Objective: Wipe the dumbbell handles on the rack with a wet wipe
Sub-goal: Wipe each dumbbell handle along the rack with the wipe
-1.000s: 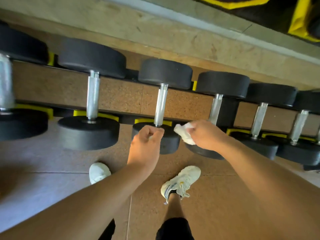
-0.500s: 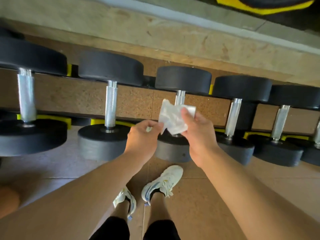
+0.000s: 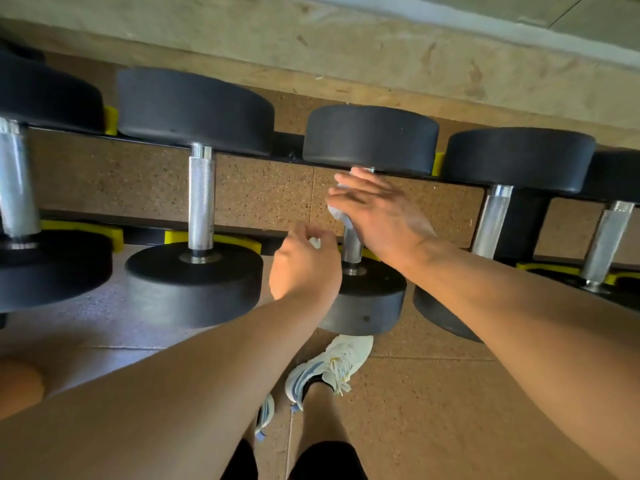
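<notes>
Several black dumbbells lie side by side on a low black rack (image 3: pixel 287 147) with yellow cradles. My right hand (image 3: pixel 377 216) lies with straight fingers over a white wet wipe (image 3: pixel 336 212), pressing it against the upper part of one dumbbell's steel handle (image 3: pixel 351 249). Most of the wipe is hidden under the palm and fingers. My left hand (image 3: pixel 304 268) hovers just left of that handle's lower end, fingers curled around a small white scrap (image 3: pixel 315 242). It does not touch the handle.
Neighbouring handles stand bare: one to the left (image 3: pixel 201 195), one at the far left (image 3: pixel 15 188), two to the right (image 3: pixel 491 220) (image 3: pixel 606 240). A concrete ledge (image 3: pixel 346 39) runs behind the rack. My white shoe (image 3: pixel 332 365) stands on the cork-coloured floor below.
My right hand unfolded the wipe in the air, then moved up and laid it flat on the dumbbell handle. The view has come closer to the rack. My left hand stayed curled.
</notes>
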Demonstrator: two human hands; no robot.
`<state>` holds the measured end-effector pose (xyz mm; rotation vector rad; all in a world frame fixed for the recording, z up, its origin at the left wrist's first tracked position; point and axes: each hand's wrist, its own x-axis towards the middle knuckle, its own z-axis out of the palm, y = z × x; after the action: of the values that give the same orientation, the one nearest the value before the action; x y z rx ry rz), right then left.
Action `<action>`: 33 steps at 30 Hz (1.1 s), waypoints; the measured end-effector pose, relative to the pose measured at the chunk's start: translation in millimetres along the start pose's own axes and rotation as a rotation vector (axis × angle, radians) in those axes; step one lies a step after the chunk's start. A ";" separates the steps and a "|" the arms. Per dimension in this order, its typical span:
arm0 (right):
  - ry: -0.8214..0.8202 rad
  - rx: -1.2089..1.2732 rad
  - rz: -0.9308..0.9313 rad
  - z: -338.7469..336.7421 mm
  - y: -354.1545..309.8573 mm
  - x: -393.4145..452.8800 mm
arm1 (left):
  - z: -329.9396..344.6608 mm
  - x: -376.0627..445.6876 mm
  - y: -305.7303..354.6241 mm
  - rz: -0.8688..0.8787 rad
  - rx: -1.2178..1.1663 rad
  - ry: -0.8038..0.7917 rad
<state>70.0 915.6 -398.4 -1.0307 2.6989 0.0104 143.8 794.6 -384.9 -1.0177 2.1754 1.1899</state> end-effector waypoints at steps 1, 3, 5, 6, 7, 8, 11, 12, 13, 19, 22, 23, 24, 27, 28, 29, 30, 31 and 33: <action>0.011 0.009 -0.003 0.8 1.1 -1.6 | 3.9 1.6 2.5 -0.003 0.033 0.024; 0.122 0.127 0.036 3.0 4.2 -11.2 | 11.5 3.9 3.3 -0.005 0.090 0.082; 0.279 0.459 0.302 5.3 -3.7 -31.6 | 17.1 4.0 -0.2 0.011 0.109 0.158; 0.341 0.629 0.496 4.6 -11.7 -41.1 | 19.2 4.1 -1.8 0.016 0.087 0.198; 0.385 0.753 0.657 4.9 -18.7 -47.8 | 21.2 4.1 -2.4 0.016 0.053 0.231; 0.411 0.821 0.746 4.4 -25.2 -51.1 | 22.5 3.7 -3.2 0.012 0.021 0.253; 0.476 0.591 0.457 4.2 -26.9 -35.3 | 22.1 2.6 -4.0 -0.034 -0.066 0.313; 0.414 0.442 0.306 3.2 -23.4 -25.6 | 22.3 2.7 -3.3 -0.062 -0.101 0.328; 0.285 0.305 0.175 1.6 -19.5 -17.0 | 22.3 2.3 -3.4 -0.089 -0.131 0.340; -0.213 0.324 -0.082 -3.9 -14.9 -31.6 | 20.1 0.6 -3.9 -0.099 -0.214 0.356; -0.146 0.682 0.134 -16.5 -21.1 -36.8 | 22.1 0.2 -5.9 -0.105 -0.219 0.330; 0.008 0.692 0.158 -22.5 -19.6 -35.6 | 21.9 -0.1 -6.1 -0.108 -0.238 0.325; 0.149 0.652 0.134 -27.4 -15.0 -32.6 | 21.2 -0.6 -5.3 -0.112 -0.266 0.323; 0.239 0.309 -0.123 -18.7 12.2 -15.2 | 21.5 -1.5 -4.1 -0.113 -0.294 0.334; 0.165 0.168 -0.184 -12.7 19.8 -8.2 | 21.7 -1.9 -4.4 -0.108 -0.297 0.339; 0.066 0.085 -0.207 -6.3 23.6 -3.5 | 21.9 -1.9 -4.6 -0.102 -0.301 0.346; -0.006 0.049 -0.217 -2.1 24.1 -3.0 | 22.2 -1.7 -5.1 -0.102 -0.304 0.354; -0.048 0.044 -0.225 2.1 23.3 -7.4 | 22.3 -1.4 -5.5 -0.100 -0.304 0.360; -0.123 0.121 -0.229 5.2 14.4 -26.8 | 21.4 -1.4 -5.1 -0.095 -0.303 0.363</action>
<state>80.9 944.5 -398.3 -1.2509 2.4259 -0.1249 149.5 811.7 -397.7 -1.5521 2.2182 1.4080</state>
